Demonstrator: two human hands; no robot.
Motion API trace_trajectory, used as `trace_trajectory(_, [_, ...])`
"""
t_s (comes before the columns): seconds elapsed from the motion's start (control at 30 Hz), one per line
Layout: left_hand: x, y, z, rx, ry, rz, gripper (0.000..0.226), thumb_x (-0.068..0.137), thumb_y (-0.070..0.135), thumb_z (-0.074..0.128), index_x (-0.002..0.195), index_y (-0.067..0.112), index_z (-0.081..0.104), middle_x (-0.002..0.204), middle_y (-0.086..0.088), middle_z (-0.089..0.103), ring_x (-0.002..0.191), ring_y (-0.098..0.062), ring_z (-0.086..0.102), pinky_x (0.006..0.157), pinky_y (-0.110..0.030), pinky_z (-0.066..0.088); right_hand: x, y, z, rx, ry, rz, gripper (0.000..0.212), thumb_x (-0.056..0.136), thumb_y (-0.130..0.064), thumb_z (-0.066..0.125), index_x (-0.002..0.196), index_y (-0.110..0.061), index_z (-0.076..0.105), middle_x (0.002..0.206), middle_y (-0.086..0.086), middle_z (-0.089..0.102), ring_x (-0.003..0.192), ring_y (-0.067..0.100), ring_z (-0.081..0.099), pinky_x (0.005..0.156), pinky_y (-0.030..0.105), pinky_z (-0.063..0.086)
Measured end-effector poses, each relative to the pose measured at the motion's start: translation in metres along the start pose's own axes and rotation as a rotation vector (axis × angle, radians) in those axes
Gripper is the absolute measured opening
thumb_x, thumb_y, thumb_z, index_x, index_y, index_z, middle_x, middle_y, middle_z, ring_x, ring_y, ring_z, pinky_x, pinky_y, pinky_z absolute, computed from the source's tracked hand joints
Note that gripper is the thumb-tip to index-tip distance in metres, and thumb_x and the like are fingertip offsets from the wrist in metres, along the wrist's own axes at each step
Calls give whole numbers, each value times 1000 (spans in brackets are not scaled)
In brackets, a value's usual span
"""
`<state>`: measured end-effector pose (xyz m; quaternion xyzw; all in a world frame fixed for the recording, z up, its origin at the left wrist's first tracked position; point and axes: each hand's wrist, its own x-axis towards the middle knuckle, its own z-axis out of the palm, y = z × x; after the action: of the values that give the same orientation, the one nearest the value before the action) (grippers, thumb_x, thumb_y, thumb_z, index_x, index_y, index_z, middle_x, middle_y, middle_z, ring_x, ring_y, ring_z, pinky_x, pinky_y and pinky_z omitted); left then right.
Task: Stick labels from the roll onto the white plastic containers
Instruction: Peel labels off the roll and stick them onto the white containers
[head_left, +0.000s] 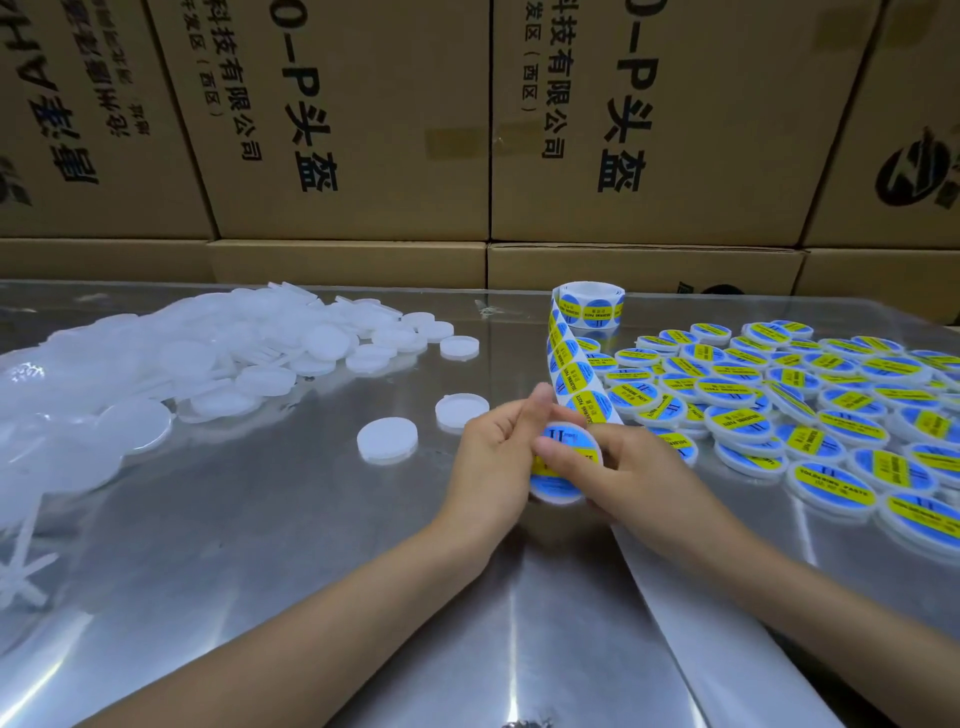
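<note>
My left hand (496, 457) and my right hand (631, 470) both hold one round white container (563, 465) with a blue and yellow label on its face, just above the metal table (311, 545). My left thumb lies along its upper left edge. My right fingers press on the label. The label roll (589, 306) stands at the back centre, and its strip (574, 374) of labels runs down toward my hands. Two plain white containers (387, 439) (461, 410) lie left of my hands.
A heap of unlabelled white containers (171, 358) covers the left of the table. Several labelled containers (810, 410) are spread on the right. Empty backing paper (737, 623) trails toward the near right edge. Cardboard boxes (363, 130) form a wall behind the table.
</note>
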<state>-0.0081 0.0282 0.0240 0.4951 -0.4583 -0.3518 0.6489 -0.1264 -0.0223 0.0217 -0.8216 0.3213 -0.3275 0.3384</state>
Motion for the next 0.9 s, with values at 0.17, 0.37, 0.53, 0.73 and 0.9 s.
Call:
trace_trajectory(0.17, [6, -3, -6, 141, 31, 30, 36, 99, 41, 36, 95, 20, 65, 77, 0, 66, 61, -8, 61, 57, -18, 49, 2, 4, -2, -7, 30, 8, 48, 83, -52, 59, 82, -4, 66, 77, 23, 60, 65, 12, 46, 66, 44, 45])
trace_trajectory(0.37, [17, -9, -20, 175, -56, -56, 18, 100, 32, 42, 109, 19, 51, 78, 7, 71, 56, -9, 64, 55, -16, 49, 18, 21, -20, 92, 284, 175, 37, 94, -39, 50, 80, -5, 56, 59, 0, 44, 47, 6, 42, 58, 28, 32])
trace_trajectory(0.53, [29, -21, -42, 603, 29, 76, 16, 94, 25, 53, 110, 27, 52, 95, 18, 64, 76, 7, 59, 62, -6, 41, 31, 49, -52, 131, 412, 378, 27, 98, -40, 40, 90, -14, 45, 62, 3, 50, 38, 10, 42, 44, 23, 34])
trace_trajectory(0.73, [34, -27, -58, 967, 56, 201, 35, 92, 25, 55, 126, 19, 51, 128, 6, 52, 113, -10, 49, 89, -21, 37, 32, 71, -64, -111, 364, 492, 55, 94, -34, 52, 133, -3, 27, 61, 1, 62, 52, 23, 51, 56, 31, 42])
trace_trajectory(0.9, [33, -27, -59, 1177, -14, 135, 24, 93, 31, 52, 110, 13, 54, 123, -2, 56, 116, -23, 47, 91, -29, 38, 27, 65, -63, -261, 462, 345, 53, 93, -40, 52, 136, -16, 34, 54, -4, 61, 80, 25, 55, 72, 35, 39])
